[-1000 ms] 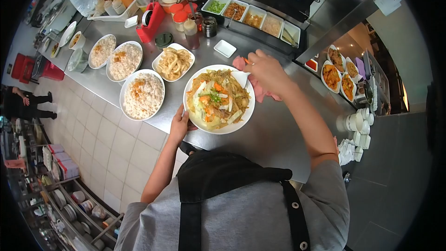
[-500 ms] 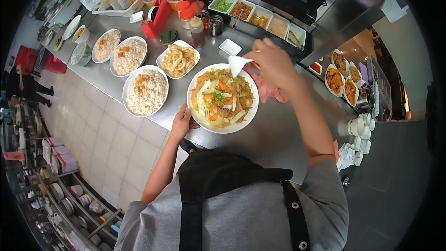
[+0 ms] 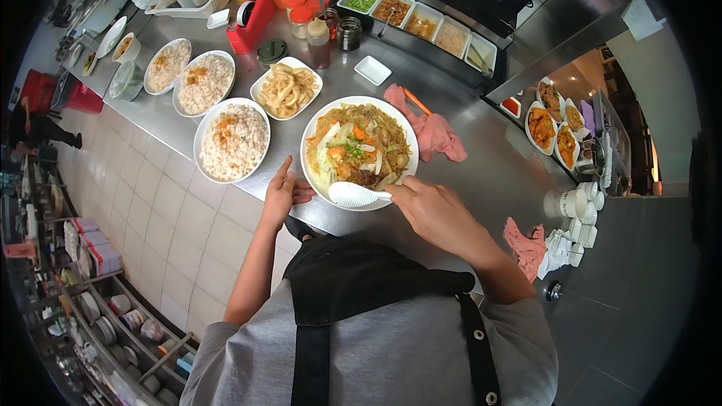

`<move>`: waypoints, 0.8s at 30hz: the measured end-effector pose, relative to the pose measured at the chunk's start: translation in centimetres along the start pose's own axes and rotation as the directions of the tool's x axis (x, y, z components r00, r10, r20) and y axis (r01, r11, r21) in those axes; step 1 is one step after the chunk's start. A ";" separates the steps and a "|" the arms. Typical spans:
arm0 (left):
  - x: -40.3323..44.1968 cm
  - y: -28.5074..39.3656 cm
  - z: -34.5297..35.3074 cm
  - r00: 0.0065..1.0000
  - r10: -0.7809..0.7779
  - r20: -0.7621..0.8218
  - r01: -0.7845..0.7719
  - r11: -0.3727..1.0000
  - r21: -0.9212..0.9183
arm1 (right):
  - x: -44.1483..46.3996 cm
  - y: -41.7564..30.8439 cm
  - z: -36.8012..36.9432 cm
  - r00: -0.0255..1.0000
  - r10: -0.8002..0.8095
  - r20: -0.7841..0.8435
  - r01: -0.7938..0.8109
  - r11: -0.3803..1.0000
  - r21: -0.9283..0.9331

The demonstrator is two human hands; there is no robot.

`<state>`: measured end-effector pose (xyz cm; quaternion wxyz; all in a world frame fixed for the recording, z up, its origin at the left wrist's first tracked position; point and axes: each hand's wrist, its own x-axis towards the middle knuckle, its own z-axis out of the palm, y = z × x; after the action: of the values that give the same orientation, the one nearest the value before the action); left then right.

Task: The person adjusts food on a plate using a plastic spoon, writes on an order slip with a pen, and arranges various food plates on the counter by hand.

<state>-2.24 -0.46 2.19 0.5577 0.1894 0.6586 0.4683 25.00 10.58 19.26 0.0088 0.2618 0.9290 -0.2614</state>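
A round white plate (image 3: 304, 159) of fried noodles (image 3: 361, 120), topped with cabbage, carrot strips and chopped green onion, stands on the steel counter in front of me. My right hand (image 3: 429, 209) grips the handle of a white serving spoon (image 3: 353, 195). The spoon's broad head lies over the plate's near rim; whether it touches the food I cannot tell. Left of the plate, my left hand (image 3: 287, 192) is open with its fingers apart, close to the rim and holding nothing.
Three bowls of rice, the nearest a topped rice bowl (image 3: 233, 140), stand to the left. A square bowl of pale strips (image 3: 287, 89) sits behind. To the right lie a pink cloth (image 3: 432, 135) and an orange pen (image 3: 417, 101). Topping trays (image 3: 391, 11) line the back.
My right hand has brought the spoon from the plate's far right rim to its near rim. My left hand has come off the rim and spread its fingers.
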 end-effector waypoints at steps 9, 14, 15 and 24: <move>-0.7 -0.2 0.7 1.000 -0.017 0.016 0.017 1.000 0.006 | 0.7 1.4 3.1 0.989 -0.085 -0.125 0.063 0.984 -0.169; -0.2 -0.3 1.4 1.000 0.006 0.000 -0.006 1.000 0.029 | -0.4 1.4 1.5 0.992 -0.001 -0.128 -0.009 0.997 -0.080; 0.1 -0.3 1.5 1.000 0.017 -0.005 -0.017 0.999 0.034 | -0.5 2.1 1.0 0.993 0.019 -0.115 -0.023 0.999 -0.027; 2.3 -0.3 1.9 0.997 0.079 0.001 -0.078 0.988 0.132 | 2.7 16.0 -8.1 0.560 0.331 -0.759 -0.666 0.725 -0.175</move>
<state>-1.09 1.96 0.83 0.5237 0.2506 0.6813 0.4459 31.55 27.47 18.14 -0.1972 0.5885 0.7792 0.0875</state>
